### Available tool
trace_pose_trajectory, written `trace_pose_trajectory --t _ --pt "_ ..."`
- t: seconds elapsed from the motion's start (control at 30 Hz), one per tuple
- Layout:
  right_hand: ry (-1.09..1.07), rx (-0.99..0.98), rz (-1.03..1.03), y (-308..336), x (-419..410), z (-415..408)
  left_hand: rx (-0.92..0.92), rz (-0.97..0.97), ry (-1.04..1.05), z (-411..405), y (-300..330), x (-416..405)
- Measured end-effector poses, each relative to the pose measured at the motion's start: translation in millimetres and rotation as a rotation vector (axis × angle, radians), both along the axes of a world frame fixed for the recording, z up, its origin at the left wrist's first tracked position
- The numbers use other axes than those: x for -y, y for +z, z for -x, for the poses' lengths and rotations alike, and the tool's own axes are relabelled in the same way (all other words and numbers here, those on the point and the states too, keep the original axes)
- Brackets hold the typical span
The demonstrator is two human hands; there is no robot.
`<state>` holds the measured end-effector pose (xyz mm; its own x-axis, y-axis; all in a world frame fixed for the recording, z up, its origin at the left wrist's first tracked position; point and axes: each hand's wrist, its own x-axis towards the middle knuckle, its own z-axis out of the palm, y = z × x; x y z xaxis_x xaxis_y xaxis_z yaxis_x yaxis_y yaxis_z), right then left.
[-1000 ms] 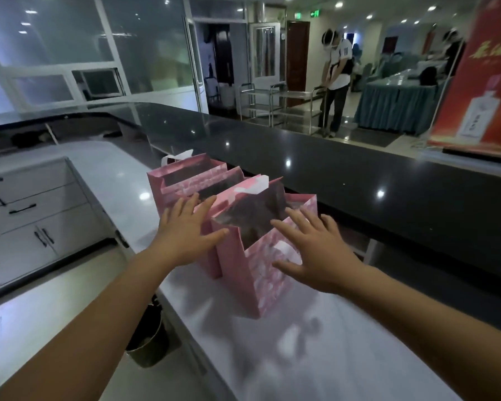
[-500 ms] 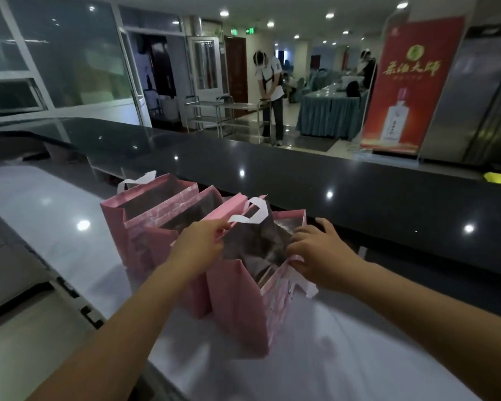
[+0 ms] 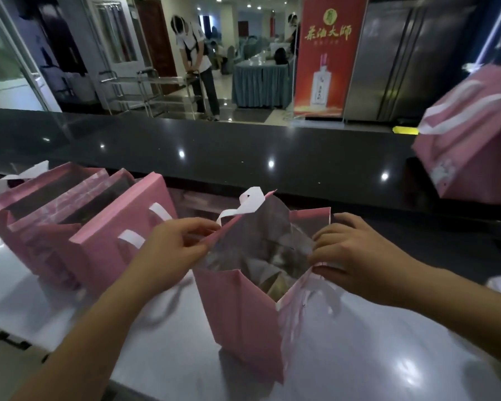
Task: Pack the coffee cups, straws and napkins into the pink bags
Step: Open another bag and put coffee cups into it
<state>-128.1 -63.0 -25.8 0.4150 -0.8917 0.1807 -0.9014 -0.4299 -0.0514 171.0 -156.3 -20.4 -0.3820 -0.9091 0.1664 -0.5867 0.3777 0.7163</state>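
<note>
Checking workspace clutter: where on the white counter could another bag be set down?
Bare white counter lies right of the held bag, below the right hand. The left is crowded: the bag row stands packed close beside the left hand.

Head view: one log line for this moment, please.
left hand: pinches near pink bag rim | right hand: grips opposite rim | bag: upright, mouth open | contents: unclear

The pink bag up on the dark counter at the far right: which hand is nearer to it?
Right. The right hand pinches the right rim of the open pink bag, below and left of the counter bag. The left hand holds the opposite rim, farther left.
</note>
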Motion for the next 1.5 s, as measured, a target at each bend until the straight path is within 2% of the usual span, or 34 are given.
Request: trace_pose_trajectory --t 0.3,0.53,0.63,0.73,0.9,1.03,1.13,1.17,1.27,1.43,1.5 --pt "-0.160 0.124 0.026 -9 -114 125 -0.110 -0.100 -0.157 130 -16 -87" --pt "-0.249 0.289 -0.010 -23 -163 184 -0.227 -0.186 -0.082 185 -27 -143" --pt "-0.209 0.327 -0.128 -25 -178 206 -0.238 -0.181 -0.052 200 -28 -160" --pt "-0.165 0.255 -0.258 -14 -187 220 -0.241 -0.199 -0.040 210 -29 -164" --pt "-0.034 0.292 -0.212 17 -170 205 -0.259 -0.200 -0.031 214 -27 -165" --pt "0.044 0.161 -0.294 32 -132 170 -0.231 -0.205 -0.056 209 -27 -159" --pt "0.027 -0.025 -0.570 19 -93 145 -0.251 -0.225 -0.082 205 -27 -153" --pt "0.004 -0.126 -0.662 9 -78 136 -0.253 -0.230 -0.090 203 -27 -150" --pt "0.075 -0.594 -0.765 -22 -42 110 -0.277 -0.228 -0.110 199 -29 -143" --pt "0.213 -0.737 -1.002 -63 -29 92 -0.287 -0.222 -0.185 193 -33 -131" --pt "0.179 -0.784 -1.083 -77 -30 95 -0.305 -0.211 -0.220 190 -34 -125"
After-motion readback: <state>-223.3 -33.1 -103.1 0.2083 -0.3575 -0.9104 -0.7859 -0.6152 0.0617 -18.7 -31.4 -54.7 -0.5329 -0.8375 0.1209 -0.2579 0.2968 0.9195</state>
